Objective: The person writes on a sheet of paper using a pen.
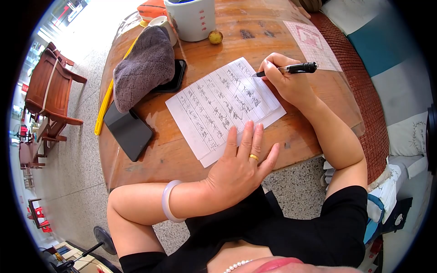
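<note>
My right hand (289, 84) is closed around a black pen (302, 68) with a clear section, its tip touching or just above the upper right of a lined sheet of paper (193, 120). Several columns of handwritten characters cover much of this sheet, and another sheet shows beneath its edge. Flat and with fingers apart, my left hand (239, 173) rests its fingertips on the sheet's lower right part. It wears a gold ring, and a pale bangle (167, 202) circles that wrist.
Left of the paper lie a dark phone (129, 132), a second phone (180, 75) partly beneath a grey cloth (143, 68), and a yellow stick (104, 107). A white pot (191, 22) and small round fruit (215, 37) stand farther back on the wooden table (168, 154). A wooden chair (48, 86) is at left.
</note>
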Demonstrator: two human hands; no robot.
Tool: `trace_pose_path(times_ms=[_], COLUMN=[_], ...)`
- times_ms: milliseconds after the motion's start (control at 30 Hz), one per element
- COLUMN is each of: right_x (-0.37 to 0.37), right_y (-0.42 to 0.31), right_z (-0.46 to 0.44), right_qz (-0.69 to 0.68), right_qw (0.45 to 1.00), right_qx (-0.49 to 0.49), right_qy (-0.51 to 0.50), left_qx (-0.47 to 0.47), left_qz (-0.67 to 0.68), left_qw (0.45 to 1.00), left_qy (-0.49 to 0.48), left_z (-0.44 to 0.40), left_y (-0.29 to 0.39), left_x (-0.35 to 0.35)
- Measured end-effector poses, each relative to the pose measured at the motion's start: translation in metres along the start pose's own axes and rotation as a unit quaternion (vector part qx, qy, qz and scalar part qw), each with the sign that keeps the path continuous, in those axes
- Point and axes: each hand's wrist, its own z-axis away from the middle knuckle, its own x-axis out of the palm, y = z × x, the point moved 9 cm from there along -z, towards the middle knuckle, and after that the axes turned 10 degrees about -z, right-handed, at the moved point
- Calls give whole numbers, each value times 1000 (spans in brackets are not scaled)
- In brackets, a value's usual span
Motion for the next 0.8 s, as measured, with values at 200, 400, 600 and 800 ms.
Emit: trace_pose_path(times_ms=[200,400,600,800], right_x=[0,1,-1,-3], right_y=[-4,-4,5,-1], right_z=[1,1,1,0], right_qz=[4,9,13,22], right_qw=[1000,1000,999,1000], right_qx=[-14,-8,30,2], right_qy=[8,-8,-22,-8], left_qx=[-3,-1,4,5], left_qz=[2,0,-10,-17], left_qw=[1000,1000,1000,1000], left_qy=[1,2,2,1], left_z=[0,0,0,-1], left_y=[0,0,0,1], left_x=[1,0,0,0])
